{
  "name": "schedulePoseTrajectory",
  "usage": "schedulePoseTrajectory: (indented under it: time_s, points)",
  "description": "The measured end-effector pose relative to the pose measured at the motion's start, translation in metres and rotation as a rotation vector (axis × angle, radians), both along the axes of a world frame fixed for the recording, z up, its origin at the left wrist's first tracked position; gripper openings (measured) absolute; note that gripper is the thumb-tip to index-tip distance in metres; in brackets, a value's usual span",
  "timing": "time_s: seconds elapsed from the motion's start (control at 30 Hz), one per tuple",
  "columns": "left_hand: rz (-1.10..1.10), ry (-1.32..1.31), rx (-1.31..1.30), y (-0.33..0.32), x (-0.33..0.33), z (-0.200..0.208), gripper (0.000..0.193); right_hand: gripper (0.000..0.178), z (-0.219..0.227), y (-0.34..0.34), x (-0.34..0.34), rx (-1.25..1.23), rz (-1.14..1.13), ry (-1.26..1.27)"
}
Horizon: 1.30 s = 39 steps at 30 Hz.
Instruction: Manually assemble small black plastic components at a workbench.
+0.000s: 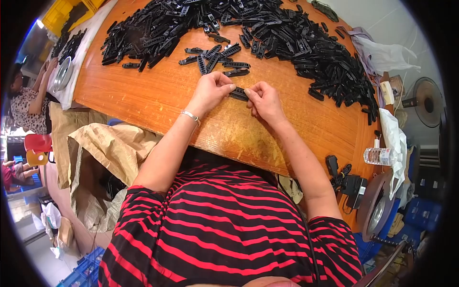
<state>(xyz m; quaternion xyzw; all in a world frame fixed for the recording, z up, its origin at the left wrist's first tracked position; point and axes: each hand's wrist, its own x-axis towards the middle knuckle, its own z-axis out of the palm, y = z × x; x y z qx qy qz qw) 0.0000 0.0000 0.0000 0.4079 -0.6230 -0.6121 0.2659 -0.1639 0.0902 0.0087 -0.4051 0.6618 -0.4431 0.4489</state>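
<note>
Black slim part (239,94): the left hand (209,91) and right hand (266,104) are pinching its opposite ends over the wooden table (143,91), nearer the wearer than the dark heap (277,33); single-piece handling is apparently occurring, the next move seemingly calling for steady pinching.

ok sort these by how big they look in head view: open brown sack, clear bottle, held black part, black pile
1. Black pile
2. Open brown sack
3. Clear bottle
4. Held black part
</note>
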Motion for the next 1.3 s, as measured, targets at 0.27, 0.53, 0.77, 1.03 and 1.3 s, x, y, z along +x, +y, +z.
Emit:
schedulePoseTrajectory:
  time_s: [0.27,0.53,0.77,1.03,1.3]
  points:
    - [0.014,-0.197,-0.094,-0.008,0.005,-0.010,0.021,0.019,0.008,-0.006,0.004,0.083,0.047,0.068]
    - [-0.109,-0.338,0.047,-0.018,0.000,0.007,0.025,0.023,0.033,-0.017,-0.004,0.344,0.161,0.109]
    - [-0.196,-0.496,-0.105,-0.024,-0.008,0.014,0.029,0.027,0.028,-0.023,-0.012,0.414,0.209,0.146]
    - [-0.083,-0.459,-0.363,-0.009,-0.008,-0.001,0.028,0.029,0.019,-0.025,-0.011,0.346,0.208,0.248]
    - [-0.015,-0.306,-0.324,0.011,0.002,-0.002,0.031,0.019,0.014,0.000,-0.002,0.119,0.122,0.089]
